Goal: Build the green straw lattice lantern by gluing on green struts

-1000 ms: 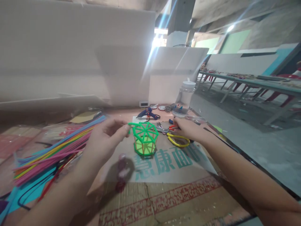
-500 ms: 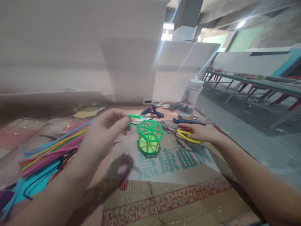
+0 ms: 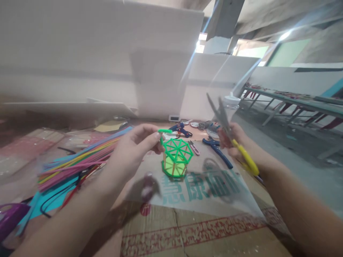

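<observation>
Pinching a bent green strip (image 3: 165, 131), left hand (image 3: 134, 150); right hand (image 3: 241, 137) gripping yellow-handled metal scissors (image 3: 228, 130), blades (image 3: 213, 105) apart
Beside the left pinch: spoked, many-sided green frame (image 3: 177, 150), thin brown posts (image 3: 173, 168).

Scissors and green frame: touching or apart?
Apart. The head view shows the scissors raised right of the green frame, with a blue tool partly visible in the gap.

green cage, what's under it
The green cage stands on a pale sheet; large blue-green lettering shows in front of it and to its right. Whatever is directly beneath its yellow-green base is covered.
</observation>
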### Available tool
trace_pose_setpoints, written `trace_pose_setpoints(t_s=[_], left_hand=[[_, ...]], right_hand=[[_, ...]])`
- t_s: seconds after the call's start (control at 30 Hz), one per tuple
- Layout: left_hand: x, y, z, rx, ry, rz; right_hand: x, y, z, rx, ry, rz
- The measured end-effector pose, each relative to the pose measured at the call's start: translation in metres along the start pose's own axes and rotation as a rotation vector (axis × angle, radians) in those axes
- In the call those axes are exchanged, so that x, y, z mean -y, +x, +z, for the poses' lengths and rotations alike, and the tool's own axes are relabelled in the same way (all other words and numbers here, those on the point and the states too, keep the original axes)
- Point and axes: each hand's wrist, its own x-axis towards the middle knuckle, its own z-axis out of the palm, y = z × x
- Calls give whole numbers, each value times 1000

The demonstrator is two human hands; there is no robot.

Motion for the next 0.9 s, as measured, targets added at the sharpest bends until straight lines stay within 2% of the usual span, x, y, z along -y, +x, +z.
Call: trace_pose_setpoints(t_s=[0.13, 0.23, 0.33, 0.5, 0.73, 0.9], left_hand=[[0, -2, 6, 16, -62, -59], [4, -4, 9, 28, -54, -67], [9, -5, 12, 50, -15, -77], [12, -6, 22, 63, 12, -136], [10, -10, 27, 132, 101, -184], [14, -14, 27, 184, 106, -136]], right_hand=[[26, 6, 18, 18, -308, -149], [27, 6, 35, 9, -340, -256], [22, 5, 50, 5, -311, -300], [21, 3, 65, 37, -331, -332], [27, -1, 73, 16, -369, -327], [37, -2, 73, 6, -359, -313]])
